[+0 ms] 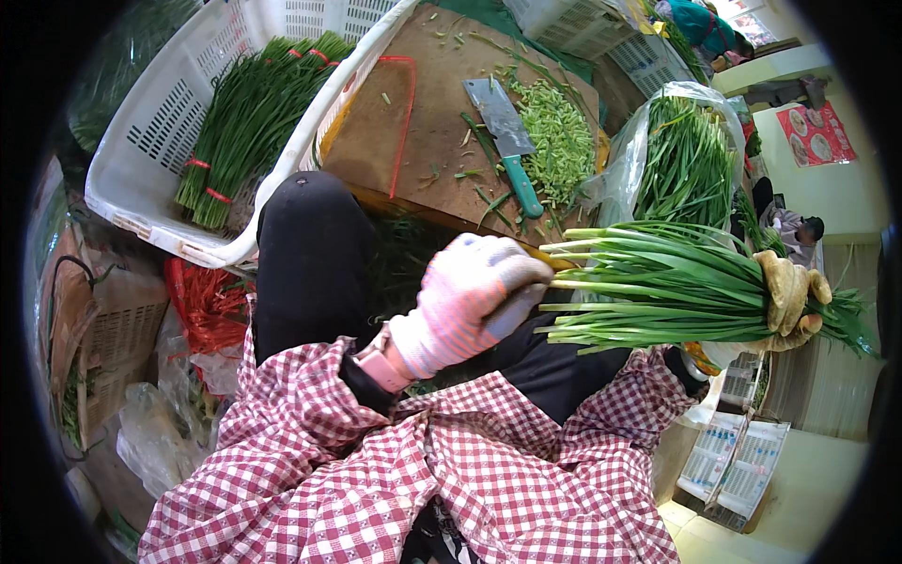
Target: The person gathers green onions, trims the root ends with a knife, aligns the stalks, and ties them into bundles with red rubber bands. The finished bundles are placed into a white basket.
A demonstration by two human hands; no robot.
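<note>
My right hand [789, 296], in a tan-coated glove, is closed around the leafy end of a loose bunch of garlic chives [662, 289]. The bunch lies level above my lap, its pale stem ends pointing left. My left hand [472, 303] wears a white glove with orange stripes. Its thumb and fingers are curled together at the stem ends, pinching the tip of one stem. Beyond the hands, a cleaver [504, 130] with a green handle lies on a brown board [437, 127], beside a heap of chopped stem ends [553, 137].
At left stands a white plastic crate [148, 190] holding chive bundles [261, 120] tied with red bands. A clear bag [624, 166] of chives [687, 162] stands at right. Red ties [211, 303] hang below the crate. Other people [796, 229] are in the background at right.
</note>
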